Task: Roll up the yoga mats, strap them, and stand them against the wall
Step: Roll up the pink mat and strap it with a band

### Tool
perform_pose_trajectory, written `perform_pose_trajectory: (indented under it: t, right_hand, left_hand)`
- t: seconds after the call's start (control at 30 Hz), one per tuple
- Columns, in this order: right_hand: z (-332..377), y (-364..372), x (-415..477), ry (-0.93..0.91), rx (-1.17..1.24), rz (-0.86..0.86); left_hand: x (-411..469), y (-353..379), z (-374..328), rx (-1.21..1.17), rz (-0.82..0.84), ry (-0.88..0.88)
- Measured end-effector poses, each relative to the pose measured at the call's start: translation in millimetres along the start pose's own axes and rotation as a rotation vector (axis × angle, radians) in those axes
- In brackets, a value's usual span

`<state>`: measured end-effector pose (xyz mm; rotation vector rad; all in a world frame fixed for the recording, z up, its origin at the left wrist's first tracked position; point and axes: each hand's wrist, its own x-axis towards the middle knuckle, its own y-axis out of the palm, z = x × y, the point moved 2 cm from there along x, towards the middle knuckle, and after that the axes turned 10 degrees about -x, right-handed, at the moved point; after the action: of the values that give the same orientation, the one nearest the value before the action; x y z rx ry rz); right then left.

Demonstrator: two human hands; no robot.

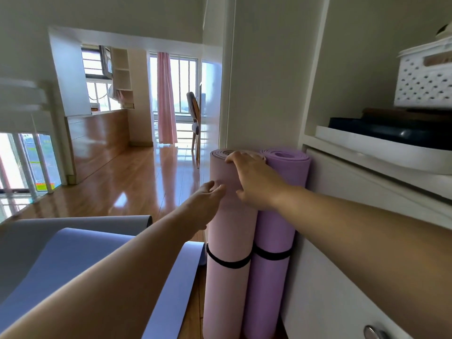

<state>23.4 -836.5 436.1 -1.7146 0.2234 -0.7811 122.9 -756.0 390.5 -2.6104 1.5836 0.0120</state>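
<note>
The right grip [254,182] lies spread wide on the upper part of the pink mat [227,289], palm against the roll and fingertips at its top rim, clasping nothing. The left grip [208,201], just below and to the left, is also wide, with straight fingers touching the side of the same roll. The mat stands upright under both, its long axis running straight down from them to the floor [137,182]. A black strap [227,263] rings it well below the grips.

Touching it on the right is the purple mat [271,289], upright too and ringed by its own strap [272,255]. Beyond that comes the cabinet [330,277], so there is no room that way. The wall [264,94] rises right behind the rolls; whether the pink one leans on it is hidden, though it likely does.

Open room lies to the left and back toward the person, where a blue mat [80,253] and a grey mat [49,231] lie flat on the floor, unrolled. The left grip is nearer to them. Letting go of the pink roll looks safe if it stands steady, and the next reach is probably down and left
</note>
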Motion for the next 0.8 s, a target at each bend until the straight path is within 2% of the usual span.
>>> perform_pose_trajectory:
  t: [0.2, 0.37, 0.6, 0.7, 0.8]
  right_hand:
    - [2, -9, -10, -0.088, -0.259, 0.029]
    - [6, -8, -17, -0.145, -0.370, 0.046]
    - [22, -19, -22, -0.241, -0.376, -0.023]
    - [36, -24, -33, -0.329, -0.287, -0.050]
    - [54, -17, -50, -0.386, -0.189, 0.026]
  left_hand:
    - [-7, -7, -4, -0.035, -0.015, -0.021]
    - [-14, -11, -5, -0.031, -0.023, -0.025]
    - [-29, -24, -12, -0.014, -0.010, -0.012]
    - [-48, -32, -11, 0.006, 0.004, -0.050]
    - [-71, -40, 0, 0.004, 0.016, -0.074]
